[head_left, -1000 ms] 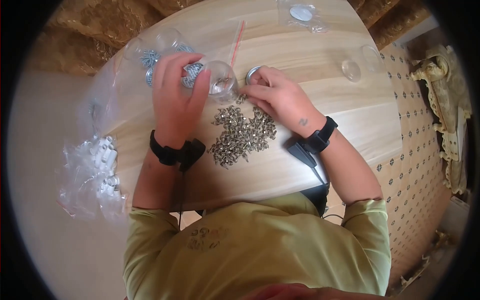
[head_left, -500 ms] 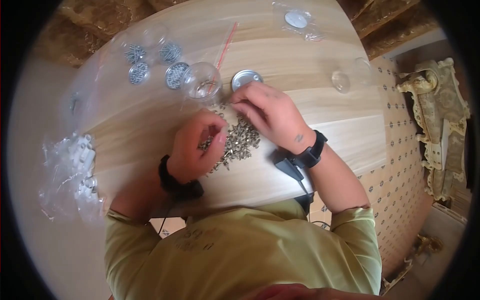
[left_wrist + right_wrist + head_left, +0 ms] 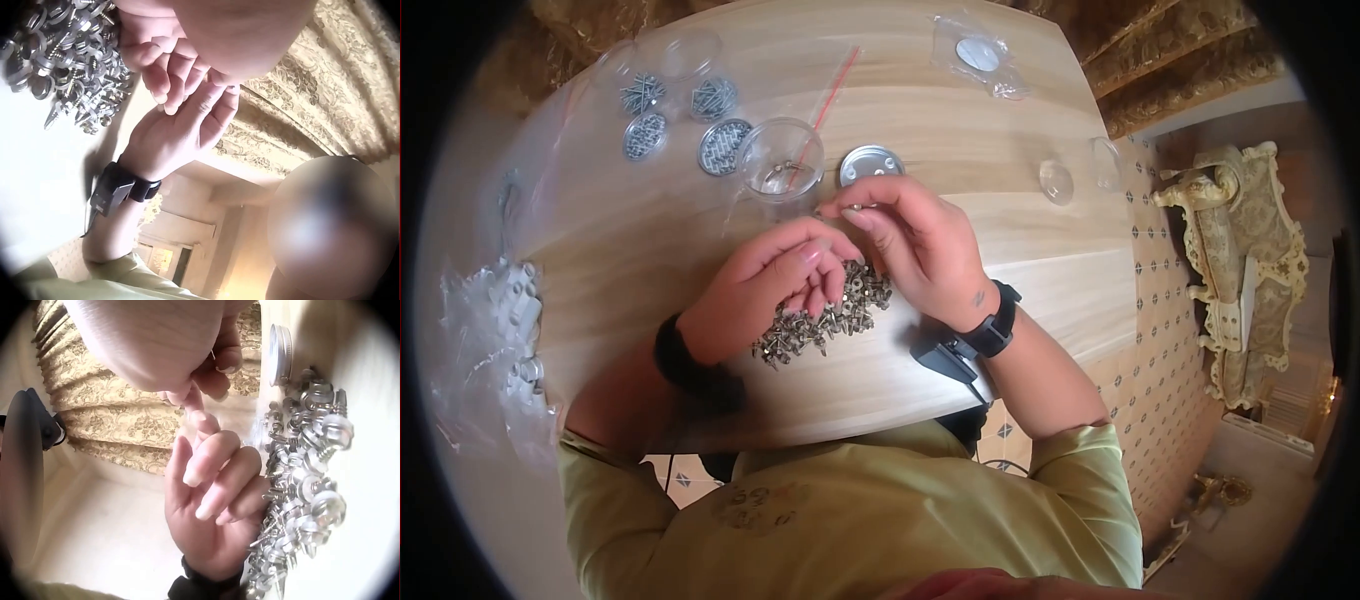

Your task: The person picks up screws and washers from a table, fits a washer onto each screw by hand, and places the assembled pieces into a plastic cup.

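A heap of metal screws with washers (image 3: 840, 312) lies on the table below both hands. My right hand (image 3: 920, 240) is held over the heap's far right side, pinching a small screw (image 3: 858, 207) between thumb and forefinger. Close beside it, my left hand (image 3: 765, 280) is over the heap's left part, its fingers loosely bent. In the right wrist view the left palm (image 3: 215, 540) shows nothing in it, and its forefinger reaches up to the right hand's fingertips. A clear round jar (image 3: 782, 160) with a few screws inside stands beyond the hands, beside a silver lid (image 3: 870, 166).
At the far left are clear containers with silver screws (image 3: 714, 98) and a round tin of small pieces (image 3: 723, 147). A plastic bag with white tubular parts (image 3: 505, 320) lies at the left edge. A bagged white disc (image 3: 977, 54) and a clear round cap (image 3: 1056, 182) sit farther right.
My left hand has come back from the jar to the heap and then up close to the right hand. The right hand has lifted from beside the lid, now showing a pinched screw.
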`<act>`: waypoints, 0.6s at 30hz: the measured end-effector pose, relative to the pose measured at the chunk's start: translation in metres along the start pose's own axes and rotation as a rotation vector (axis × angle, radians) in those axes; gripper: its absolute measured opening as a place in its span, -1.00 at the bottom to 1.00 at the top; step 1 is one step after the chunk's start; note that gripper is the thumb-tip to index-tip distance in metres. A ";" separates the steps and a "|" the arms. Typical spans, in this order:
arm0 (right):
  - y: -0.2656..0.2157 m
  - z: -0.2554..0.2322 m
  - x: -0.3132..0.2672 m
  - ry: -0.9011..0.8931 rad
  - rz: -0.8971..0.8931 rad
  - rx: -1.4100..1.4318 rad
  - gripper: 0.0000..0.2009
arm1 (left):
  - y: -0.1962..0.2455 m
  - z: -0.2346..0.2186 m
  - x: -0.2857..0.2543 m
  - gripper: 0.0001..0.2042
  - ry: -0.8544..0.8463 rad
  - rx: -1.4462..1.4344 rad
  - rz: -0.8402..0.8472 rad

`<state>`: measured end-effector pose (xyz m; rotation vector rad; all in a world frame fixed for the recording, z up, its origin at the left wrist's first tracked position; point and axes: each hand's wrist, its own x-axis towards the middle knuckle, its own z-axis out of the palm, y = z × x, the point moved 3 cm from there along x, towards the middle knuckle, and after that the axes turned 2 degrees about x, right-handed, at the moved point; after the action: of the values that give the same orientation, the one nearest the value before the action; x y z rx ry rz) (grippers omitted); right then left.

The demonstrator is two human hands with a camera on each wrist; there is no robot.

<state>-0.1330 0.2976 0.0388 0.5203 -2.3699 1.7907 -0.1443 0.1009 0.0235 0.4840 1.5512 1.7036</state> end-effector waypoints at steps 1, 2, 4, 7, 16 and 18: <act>-0.003 0.001 -0.002 -0.009 -0.006 -0.006 -0.81 | -0.001 0.000 0.001 -0.70 0.002 -0.056 -0.002; -0.004 0.002 -0.004 -0.027 0.051 0.083 -0.85 | -0.001 -0.001 0.001 -0.70 0.003 -0.111 -0.002; -0.002 0.003 -0.001 -0.050 0.099 0.164 -0.88 | -0.002 -0.003 0.002 -0.71 0.012 -0.177 0.001; 0.002 0.007 0.001 -0.068 -0.187 0.104 -0.86 | -0.003 -0.006 0.003 -0.73 0.013 -0.224 0.015; 0.003 0.003 0.001 -0.085 -0.116 0.041 -0.83 | -0.008 -0.009 0.005 -0.84 0.092 -0.108 0.135; 0.001 0.000 0.002 -0.101 -0.112 0.011 -0.84 | -0.007 -0.007 0.004 -0.83 0.099 -0.068 0.153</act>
<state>-0.1351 0.2969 0.0388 0.7464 -2.3446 1.7697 -0.1497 0.0985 0.0146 0.5011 1.5538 1.9162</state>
